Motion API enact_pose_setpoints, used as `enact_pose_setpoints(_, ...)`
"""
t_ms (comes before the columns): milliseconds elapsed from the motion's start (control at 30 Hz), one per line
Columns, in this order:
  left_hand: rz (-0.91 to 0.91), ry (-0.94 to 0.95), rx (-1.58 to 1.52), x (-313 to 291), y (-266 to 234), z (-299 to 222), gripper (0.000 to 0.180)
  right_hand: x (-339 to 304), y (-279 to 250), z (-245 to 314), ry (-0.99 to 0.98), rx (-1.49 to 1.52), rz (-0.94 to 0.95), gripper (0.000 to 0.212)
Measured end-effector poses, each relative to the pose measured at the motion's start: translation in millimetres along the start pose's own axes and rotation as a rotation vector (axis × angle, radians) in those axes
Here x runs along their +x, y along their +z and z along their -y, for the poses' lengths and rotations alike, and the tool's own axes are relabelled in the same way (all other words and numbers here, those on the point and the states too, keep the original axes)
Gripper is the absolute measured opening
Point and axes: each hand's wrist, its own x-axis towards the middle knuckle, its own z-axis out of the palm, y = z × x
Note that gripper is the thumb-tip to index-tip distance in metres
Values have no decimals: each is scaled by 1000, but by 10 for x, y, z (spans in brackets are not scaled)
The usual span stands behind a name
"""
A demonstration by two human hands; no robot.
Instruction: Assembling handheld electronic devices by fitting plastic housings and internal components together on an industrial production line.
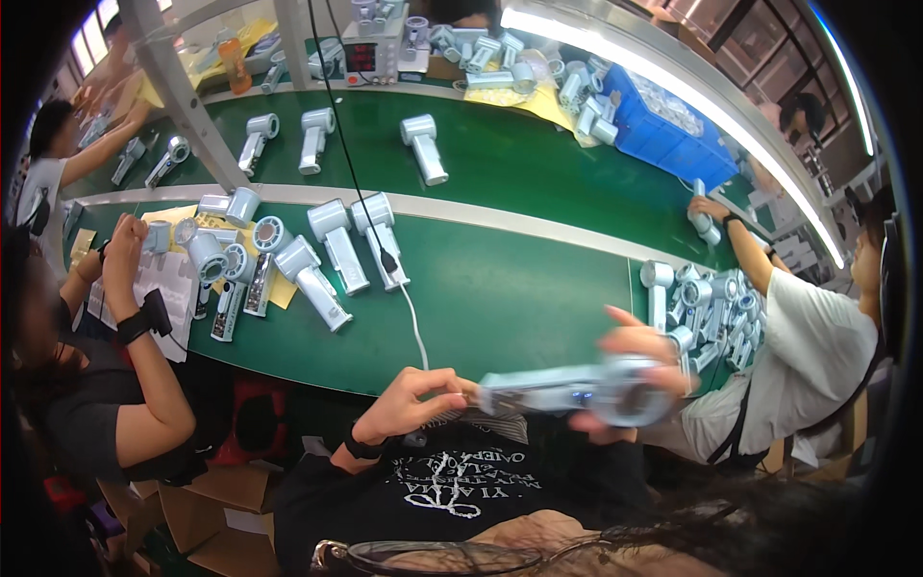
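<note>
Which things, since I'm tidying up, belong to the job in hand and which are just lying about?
Job in hand: light-blue device, held in the right hand; white cable leading toward the left hand.

Apparently lying about: orange bottle; cardboard boxes.

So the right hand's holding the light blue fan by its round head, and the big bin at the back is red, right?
Nearly: the bin is blue, not red, as the head view shows. The right hand does hold the light blue fan.
</note>
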Motion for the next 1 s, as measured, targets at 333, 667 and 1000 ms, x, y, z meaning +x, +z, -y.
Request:
enact_pose_setpoints(333, -258, -67, 273, 11, -112, 80, 15, -16, -504, 322, 100, 1163, -722, 93)
enact_pose_setpoints(667, -139, -51, 234, 78, -181, 74, 16, 123, -533, -108, 335, 1020, -833, 91)
enact_pose_setpoints(1000, -131, -44, 282, 104, -193, 108, 16, -79, 147, -2426, 1141, -348, -414, 66)
